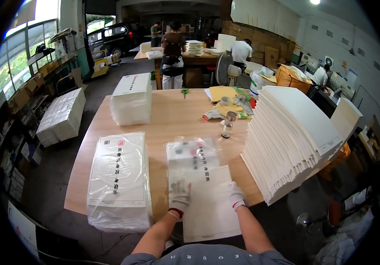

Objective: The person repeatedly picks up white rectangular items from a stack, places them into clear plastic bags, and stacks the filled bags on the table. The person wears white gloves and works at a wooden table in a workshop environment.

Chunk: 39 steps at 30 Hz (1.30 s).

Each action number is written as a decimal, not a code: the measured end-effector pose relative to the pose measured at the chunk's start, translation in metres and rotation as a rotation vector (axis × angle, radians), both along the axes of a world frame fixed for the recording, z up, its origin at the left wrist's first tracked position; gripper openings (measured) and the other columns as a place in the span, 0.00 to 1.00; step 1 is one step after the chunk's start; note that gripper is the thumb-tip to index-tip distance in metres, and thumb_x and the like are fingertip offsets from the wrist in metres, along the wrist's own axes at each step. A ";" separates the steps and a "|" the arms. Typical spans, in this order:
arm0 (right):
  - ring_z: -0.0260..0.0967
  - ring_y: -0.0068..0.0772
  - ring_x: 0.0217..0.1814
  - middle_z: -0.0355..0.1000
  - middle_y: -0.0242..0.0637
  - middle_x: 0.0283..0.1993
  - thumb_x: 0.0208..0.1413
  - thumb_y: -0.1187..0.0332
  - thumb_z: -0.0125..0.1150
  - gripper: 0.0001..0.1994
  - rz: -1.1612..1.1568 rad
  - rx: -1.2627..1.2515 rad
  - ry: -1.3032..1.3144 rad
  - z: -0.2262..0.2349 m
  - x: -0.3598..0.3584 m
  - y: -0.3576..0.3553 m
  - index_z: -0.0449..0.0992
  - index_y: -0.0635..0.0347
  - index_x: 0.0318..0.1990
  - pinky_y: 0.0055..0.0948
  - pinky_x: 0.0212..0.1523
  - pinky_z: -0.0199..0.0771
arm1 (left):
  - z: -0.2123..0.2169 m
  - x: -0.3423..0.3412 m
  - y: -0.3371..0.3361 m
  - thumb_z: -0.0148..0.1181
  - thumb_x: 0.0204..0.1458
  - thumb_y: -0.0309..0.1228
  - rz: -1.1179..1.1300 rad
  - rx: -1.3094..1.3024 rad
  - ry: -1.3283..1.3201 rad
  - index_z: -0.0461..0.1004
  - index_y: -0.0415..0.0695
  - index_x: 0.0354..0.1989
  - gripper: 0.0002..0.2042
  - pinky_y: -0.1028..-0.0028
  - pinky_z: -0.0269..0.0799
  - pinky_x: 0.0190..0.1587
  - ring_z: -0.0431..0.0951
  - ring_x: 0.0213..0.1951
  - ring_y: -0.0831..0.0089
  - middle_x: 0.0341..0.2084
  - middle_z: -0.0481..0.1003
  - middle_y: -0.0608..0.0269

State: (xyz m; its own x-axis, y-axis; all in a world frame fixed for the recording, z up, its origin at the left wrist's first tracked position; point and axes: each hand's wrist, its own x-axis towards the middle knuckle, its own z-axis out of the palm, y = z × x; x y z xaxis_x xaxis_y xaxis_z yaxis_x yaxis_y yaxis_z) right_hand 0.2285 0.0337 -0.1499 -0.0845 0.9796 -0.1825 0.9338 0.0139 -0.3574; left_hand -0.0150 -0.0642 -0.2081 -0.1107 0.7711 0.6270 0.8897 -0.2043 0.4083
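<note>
A white printed paper packet [212, 207] lies in front of me, its near end over the table edge. Its far end overlaps a clear plastic bag [179, 161]; whether it is inside the bag is hard to tell. My left hand [180, 198], in a white glove with a red cuff, lies at the packet's left edge over the bag, fingers stretched out and slightly blurred. My gloved right hand [237, 195] grips the packet's right edge. On the left stands a pile of plastic-wrapped packets [117, 176]; on the right, a tall leaning stack of white paper [282, 137].
Another wrapped pile [131, 99] stands at the table's far left. A glass jar [228, 125], work gloves [214, 115], yellow paper [223, 92] and green scissors [184, 92] lie farther back. A fan [225, 68] stands beyond the table, with several people working behind.
</note>
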 end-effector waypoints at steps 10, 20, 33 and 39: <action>0.70 0.57 0.31 0.71 0.59 0.32 0.55 0.56 0.43 0.40 0.329 -0.159 0.118 0.009 0.041 -0.111 0.25 0.60 0.64 0.52 0.33 0.67 | 0.028 0.000 -0.124 0.47 0.53 0.37 0.157 -0.525 -0.454 0.63 0.48 0.43 0.11 0.62 0.69 0.32 0.74 0.36 0.59 0.45 0.65 0.52; 0.69 0.57 0.29 0.71 0.57 0.32 0.55 0.61 0.47 0.26 0.367 0.065 0.359 0.017 0.082 -0.241 0.55 0.60 0.60 0.48 0.30 0.68 | 0.086 0.034 -0.239 0.50 0.46 0.23 -0.234 -0.570 -0.708 0.68 0.40 0.31 0.04 0.64 0.69 0.36 0.73 0.35 0.57 0.31 0.70 0.51; 0.69 0.29 0.41 0.68 0.35 0.46 0.55 0.72 0.50 0.14 -0.164 -0.564 1.536 0.006 0.028 -0.217 0.67 0.60 0.50 0.32 0.39 0.73 | 0.194 0.029 -0.192 0.51 0.35 0.19 -0.315 -0.223 -0.352 0.66 0.45 0.22 0.06 0.70 0.67 0.28 0.71 0.25 0.62 0.22 0.67 0.59; 0.68 0.24 0.35 0.69 0.35 0.40 0.55 0.70 0.51 0.14 0.197 -0.682 1.637 0.085 -0.100 -0.184 0.67 0.63 0.48 0.26 0.34 0.72 | 0.159 -0.073 -0.239 0.40 0.57 0.33 0.370 0.498 -0.473 0.62 0.44 0.17 0.15 0.78 0.56 0.23 0.59 0.20 0.79 0.17 0.62 0.68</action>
State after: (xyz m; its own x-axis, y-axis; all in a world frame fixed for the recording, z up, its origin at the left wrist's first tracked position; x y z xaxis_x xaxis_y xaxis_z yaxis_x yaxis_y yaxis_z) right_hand 0.1284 -0.1499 -0.0645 -0.6730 0.7282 -0.1298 -0.3419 -0.4619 -0.8184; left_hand -0.0876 -0.3035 -0.0490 -0.6478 0.2720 0.7116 0.6897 -0.1873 0.6994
